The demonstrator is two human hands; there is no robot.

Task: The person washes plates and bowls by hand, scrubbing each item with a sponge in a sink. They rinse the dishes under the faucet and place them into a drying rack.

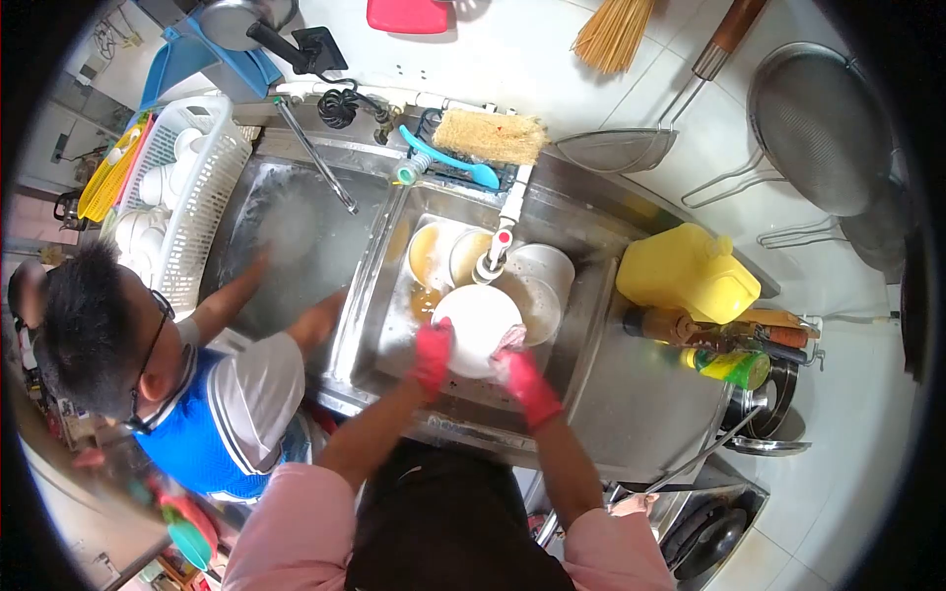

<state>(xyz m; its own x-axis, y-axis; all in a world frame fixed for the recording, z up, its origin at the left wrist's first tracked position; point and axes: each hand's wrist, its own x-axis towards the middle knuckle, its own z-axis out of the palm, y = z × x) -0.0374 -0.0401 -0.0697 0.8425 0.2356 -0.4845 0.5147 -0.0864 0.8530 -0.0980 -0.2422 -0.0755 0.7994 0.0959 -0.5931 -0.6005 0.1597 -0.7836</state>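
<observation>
A round white plate (478, 323) is held over the right-hand sink basin (370, 340), under the tap (490, 264). My left hand (432, 357), in a red rubber glove, grips its left edge. In a matching glove, my right hand (527, 386) is closed on a pinkish-white cloth (510, 338) at the plate's right edge. Beneath and behind the plate, several white bowls (542, 264) and dishes lie in the basin, some with brownish liquid. The fingertips of both hands are partly hidden.
Left of me a person (222, 384) has both arms in the water-filled left basin (320, 251). A white basket (202, 222) of crockery stands beyond. Behind the tap lie a loofah (488, 136) and a blue brush (443, 158). A yellow jug (680, 273) and bottles (727, 367) stand right.
</observation>
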